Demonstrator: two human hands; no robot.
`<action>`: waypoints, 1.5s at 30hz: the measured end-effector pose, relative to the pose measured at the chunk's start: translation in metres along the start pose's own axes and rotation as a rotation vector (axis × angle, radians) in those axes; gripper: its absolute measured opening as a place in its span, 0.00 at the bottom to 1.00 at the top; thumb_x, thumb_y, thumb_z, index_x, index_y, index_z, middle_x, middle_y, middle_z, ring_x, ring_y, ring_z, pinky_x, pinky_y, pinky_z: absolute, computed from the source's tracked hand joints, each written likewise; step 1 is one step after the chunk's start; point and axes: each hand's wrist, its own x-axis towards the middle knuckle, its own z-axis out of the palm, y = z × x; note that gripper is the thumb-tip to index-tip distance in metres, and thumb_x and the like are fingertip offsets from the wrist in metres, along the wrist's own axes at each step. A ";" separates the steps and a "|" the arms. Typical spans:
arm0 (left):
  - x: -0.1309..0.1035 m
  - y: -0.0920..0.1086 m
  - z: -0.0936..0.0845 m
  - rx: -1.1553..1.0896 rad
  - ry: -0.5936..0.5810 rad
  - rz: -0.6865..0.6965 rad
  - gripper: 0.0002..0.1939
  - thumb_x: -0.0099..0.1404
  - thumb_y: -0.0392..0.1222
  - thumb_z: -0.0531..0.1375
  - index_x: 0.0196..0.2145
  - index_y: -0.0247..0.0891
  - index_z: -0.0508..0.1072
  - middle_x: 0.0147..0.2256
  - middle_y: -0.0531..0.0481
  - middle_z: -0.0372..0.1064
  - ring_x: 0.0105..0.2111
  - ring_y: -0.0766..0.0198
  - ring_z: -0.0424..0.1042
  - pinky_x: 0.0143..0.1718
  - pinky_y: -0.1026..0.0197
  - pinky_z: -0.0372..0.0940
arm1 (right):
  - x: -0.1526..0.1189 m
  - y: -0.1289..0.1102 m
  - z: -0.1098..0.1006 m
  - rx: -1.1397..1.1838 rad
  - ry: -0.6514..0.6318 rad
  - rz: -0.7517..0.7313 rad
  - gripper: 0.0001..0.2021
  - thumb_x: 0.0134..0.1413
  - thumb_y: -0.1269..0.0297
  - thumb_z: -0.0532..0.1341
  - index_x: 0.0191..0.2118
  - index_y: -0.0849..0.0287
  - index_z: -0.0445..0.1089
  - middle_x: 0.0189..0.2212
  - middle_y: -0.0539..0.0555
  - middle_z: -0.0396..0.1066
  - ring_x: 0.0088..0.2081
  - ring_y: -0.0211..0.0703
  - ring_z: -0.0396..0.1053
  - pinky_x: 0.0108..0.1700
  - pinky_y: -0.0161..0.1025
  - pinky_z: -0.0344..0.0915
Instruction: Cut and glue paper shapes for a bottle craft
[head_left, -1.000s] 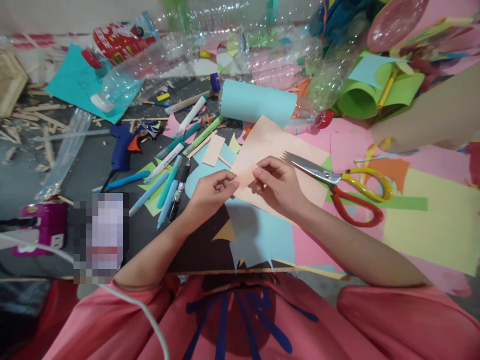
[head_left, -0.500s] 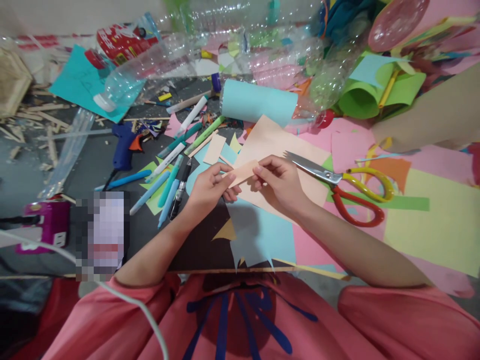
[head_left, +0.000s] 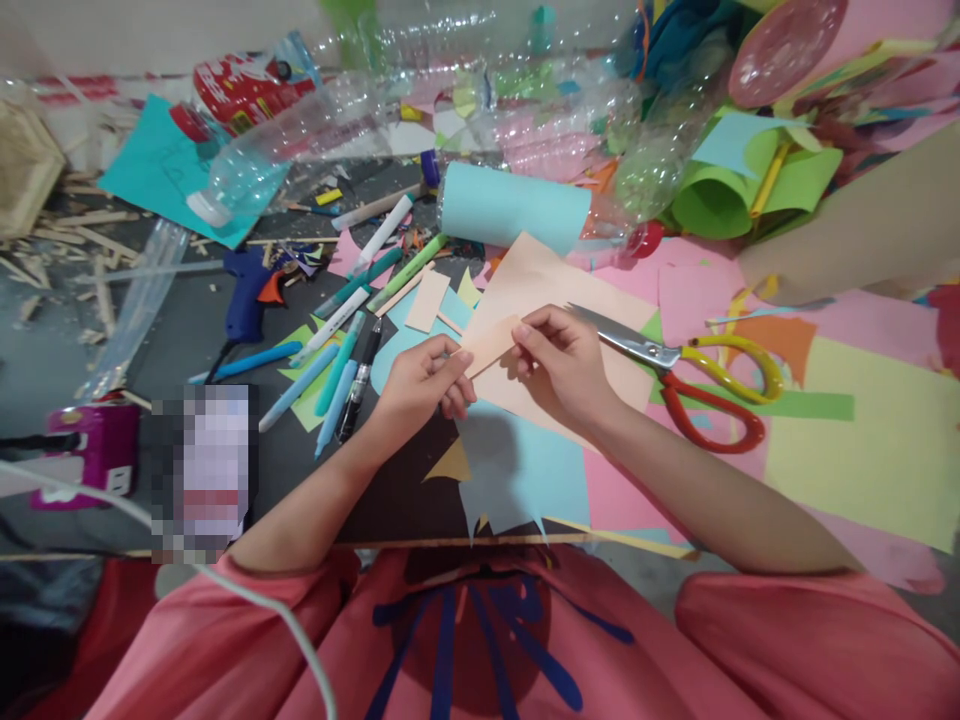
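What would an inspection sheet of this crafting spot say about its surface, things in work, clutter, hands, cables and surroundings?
Surface: dark tabletop, largely covered.
Things in work: peach strip held over a larger peach sheet; scissors beside the right hand.
Clutter: markers, wood scraps, clear bottles, coloured paper.
Hands: left hand and right hand each hold one end of the strip.
Cables: white cable at lower left; dark cord at the blue glue gun.
Surroundings: pale wall behind; no other person seen.

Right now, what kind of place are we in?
Probably a craft table or workshop: there are big scissors beside coloured paper, a blue glue gun, and scattered wood scraps.
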 end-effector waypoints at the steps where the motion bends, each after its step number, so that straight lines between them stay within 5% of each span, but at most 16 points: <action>1: 0.000 -0.001 0.000 0.028 -0.009 0.001 0.18 0.59 0.53 0.62 0.25 0.39 0.61 0.16 0.55 0.68 0.12 0.71 0.64 0.14 0.70 0.54 | 0.000 0.000 0.000 -0.008 0.005 -0.014 0.15 0.46 0.53 0.71 0.26 0.57 0.67 0.18 0.43 0.65 0.18 0.30 0.61 0.21 0.32 0.60; 5: -0.004 -0.008 -0.001 0.322 -0.068 0.104 0.16 0.63 0.49 0.56 0.22 0.38 0.61 0.16 0.58 0.65 0.12 0.74 0.59 0.15 0.69 0.52 | 0.001 -0.002 -0.002 -0.108 0.017 -0.093 0.15 0.50 0.52 0.67 0.26 0.56 0.66 0.18 0.42 0.60 0.19 0.31 0.58 0.24 0.34 0.59; 10: -0.010 -0.018 -0.003 0.868 -0.013 0.897 0.20 0.69 0.43 0.53 0.19 0.38 0.63 0.14 0.58 0.58 0.16 0.72 0.56 0.21 0.66 0.50 | 0.008 -0.012 -0.011 -0.662 -0.112 -0.264 0.10 0.56 0.62 0.59 0.25 0.57 0.64 0.23 0.48 0.66 0.28 0.38 0.62 0.32 0.38 0.58; 13: -0.010 -0.020 -0.002 1.041 0.028 1.105 0.14 0.70 0.39 0.53 0.26 0.37 0.69 0.20 0.55 0.67 0.21 0.70 0.63 0.25 0.65 0.56 | 0.012 -0.015 -0.015 -0.947 -0.271 -0.324 0.11 0.57 0.67 0.56 0.24 0.57 0.62 0.23 0.50 0.68 0.31 0.41 0.62 0.37 0.41 0.58; 20: -0.009 -0.026 0.008 1.306 -0.053 1.003 0.10 0.70 0.39 0.52 0.38 0.35 0.73 0.32 0.49 0.74 0.32 0.61 0.72 0.36 0.59 0.65 | 0.015 -0.013 -0.020 -1.131 -0.386 -0.398 0.11 0.61 0.67 0.53 0.27 0.58 0.64 0.26 0.53 0.68 0.31 0.43 0.62 0.39 0.42 0.57; 29: -0.021 -0.025 0.019 1.418 -0.086 0.899 0.12 0.71 0.40 0.52 0.45 0.32 0.71 0.39 0.46 0.74 0.37 0.56 0.73 0.40 0.54 0.67 | 0.015 -0.011 -0.019 -1.163 -0.344 -0.420 0.10 0.60 0.69 0.53 0.27 0.57 0.63 0.27 0.54 0.69 0.33 0.44 0.62 0.39 0.43 0.58; 39: -0.025 -0.031 0.027 1.422 -0.024 0.972 0.11 0.69 0.36 0.53 0.45 0.28 0.70 0.40 0.46 0.74 0.39 0.61 0.73 0.56 0.53 0.62 | 0.011 -0.007 -0.018 -1.288 -0.171 -0.577 0.05 0.56 0.70 0.57 0.31 0.57 0.67 0.29 0.54 0.70 0.34 0.46 0.65 0.39 0.44 0.60; 41: -0.025 -0.032 0.026 1.403 -0.014 0.976 0.10 0.68 0.36 0.54 0.43 0.30 0.72 0.38 0.47 0.74 0.39 0.61 0.73 0.54 0.54 0.63 | 0.013 -0.009 -0.008 -1.354 -0.246 -0.675 0.07 0.60 0.70 0.55 0.33 0.59 0.69 0.31 0.56 0.71 0.35 0.46 0.65 0.40 0.44 0.61; 45: -0.021 -0.033 0.023 1.350 -0.010 0.962 0.09 0.68 0.35 0.53 0.37 0.33 0.74 0.30 0.49 0.73 0.34 0.60 0.74 0.38 0.56 0.67 | 0.032 -0.016 0.029 -1.523 -0.720 -0.783 0.10 0.64 0.71 0.53 0.38 0.62 0.71 0.30 0.56 0.69 0.33 0.45 0.64 0.35 0.41 0.59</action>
